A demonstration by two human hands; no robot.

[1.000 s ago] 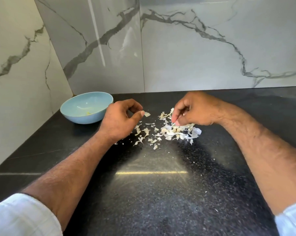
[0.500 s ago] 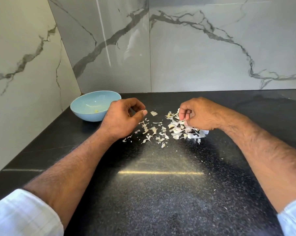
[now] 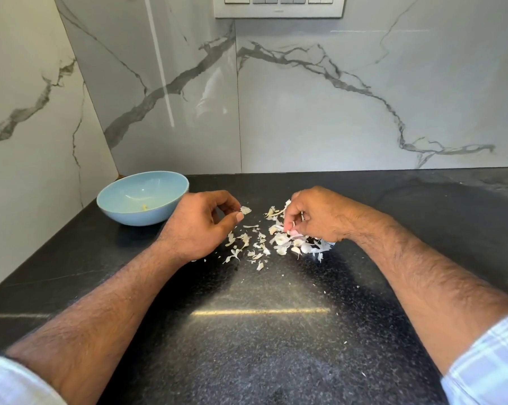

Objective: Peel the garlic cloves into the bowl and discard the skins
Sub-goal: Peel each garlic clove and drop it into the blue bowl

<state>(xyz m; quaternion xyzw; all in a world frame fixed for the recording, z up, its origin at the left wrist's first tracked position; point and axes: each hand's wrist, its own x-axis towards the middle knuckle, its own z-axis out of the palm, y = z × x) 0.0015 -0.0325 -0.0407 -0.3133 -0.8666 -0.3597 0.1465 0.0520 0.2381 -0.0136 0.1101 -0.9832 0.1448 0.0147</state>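
Your right hand [image 3: 317, 214] resting in garlic skins [image 3: 285, 239], fingertips pinching pale scrap from pile on black counter [image 3: 261, 331]. Your left hand [image 3: 200, 223] hovering beside pile, fingers loosely curled, gripping nothing. Light blue bowl [image 3: 112, 211] sitting left, near corner, holding small yellowish bit; cannot tell whether clove.

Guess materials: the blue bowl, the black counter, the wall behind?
Blue bowl: probably glazed ceramic, given its soft sheen; melamine is possible. Counter: likely polished granite, black with pale speckles and a mirrored light streak. Wall: glossy marble-look tile, grey veins, visible panel joints.
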